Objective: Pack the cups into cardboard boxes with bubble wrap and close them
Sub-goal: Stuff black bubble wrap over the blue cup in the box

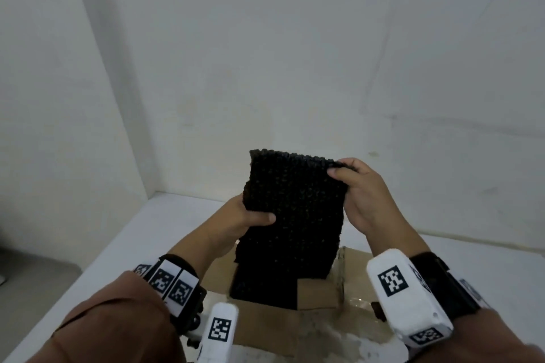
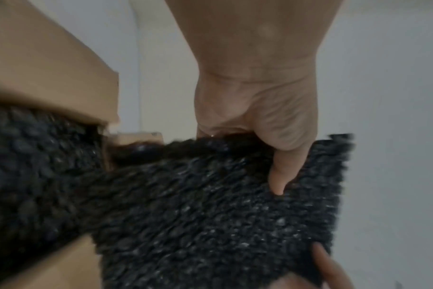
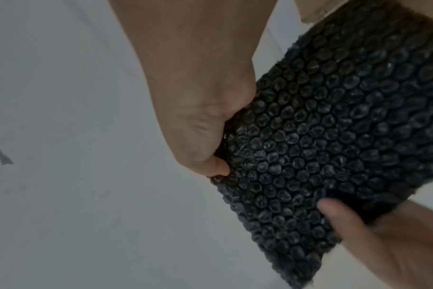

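Note:
A sheet of black bubble wrap (image 1: pixel 295 215) stands upright above an open cardboard box (image 1: pixel 265 321), its lower end hanging down into the box. My left hand (image 1: pixel 244 215) pinches the sheet's left edge, thumb on the near face. My right hand (image 1: pixel 354 186) pinches the top right corner. In the left wrist view the bubble wrap (image 2: pixel 198 215) runs from the box (image 2: pixel 45 64) to my left hand (image 2: pixel 272 136). In the right wrist view my right hand (image 3: pixel 205 136) grips the bubble wrap (image 3: pixel 334 136), and the left hand's thumb (image 3: pixel 339 215) presses its face. No cup is in view.
The box sits on a white table (image 1: pixel 118 244) set into a corner of white walls (image 1: pixel 265 53). Box flaps (image 1: pixel 354 262) lie opened outward to the right and front. A grey floor patch (image 1: pixel 35 274) shows past the table's left edge.

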`<state>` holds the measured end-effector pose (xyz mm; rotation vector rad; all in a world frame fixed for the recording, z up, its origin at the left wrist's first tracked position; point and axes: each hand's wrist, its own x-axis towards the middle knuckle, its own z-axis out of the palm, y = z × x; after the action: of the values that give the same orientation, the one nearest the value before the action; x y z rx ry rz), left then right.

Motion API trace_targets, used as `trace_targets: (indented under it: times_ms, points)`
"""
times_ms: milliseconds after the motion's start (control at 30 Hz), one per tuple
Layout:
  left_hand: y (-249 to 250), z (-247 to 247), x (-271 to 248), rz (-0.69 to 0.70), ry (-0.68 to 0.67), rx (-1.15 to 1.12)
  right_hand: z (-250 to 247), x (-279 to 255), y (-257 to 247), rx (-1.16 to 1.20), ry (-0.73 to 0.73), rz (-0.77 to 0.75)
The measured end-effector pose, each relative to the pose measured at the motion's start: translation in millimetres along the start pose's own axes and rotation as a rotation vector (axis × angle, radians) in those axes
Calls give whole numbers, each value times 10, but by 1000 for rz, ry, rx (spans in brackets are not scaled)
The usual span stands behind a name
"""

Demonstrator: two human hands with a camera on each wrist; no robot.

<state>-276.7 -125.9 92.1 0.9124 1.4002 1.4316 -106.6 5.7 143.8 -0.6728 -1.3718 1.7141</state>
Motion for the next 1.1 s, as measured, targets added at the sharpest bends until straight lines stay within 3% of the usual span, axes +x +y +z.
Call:
trace_targets:
  times_ms: [100,267,400,533,633,767,933,1100]
  points:
    - [-118,-160,3,-82,66,-138,77,60,120,14,-66,28]
    - [-223,-376,51,-160,61,-280,46,11,501,-200,-281,378]
    - [-351,-510,85,-207,-10,-116,71,-40,741,-343,-181,384]
    - [-506,-626,96,-160,-37,-2,29,-124,871,-411,-101,351]
    - [-587,-643,113,-116,-19,236,-13,-159,927,-667,-133,329]
    - [-737,-724,203,-107,-44,503,-100,-88,1141,-952,-188,420]
    - [-806,-710,240,-41,-208,936,-80,-73,1209,-1027,-352,442]
    - [-859,-690,167,-41,-401,1396,-99,-108,1273,-1658,-648,294]
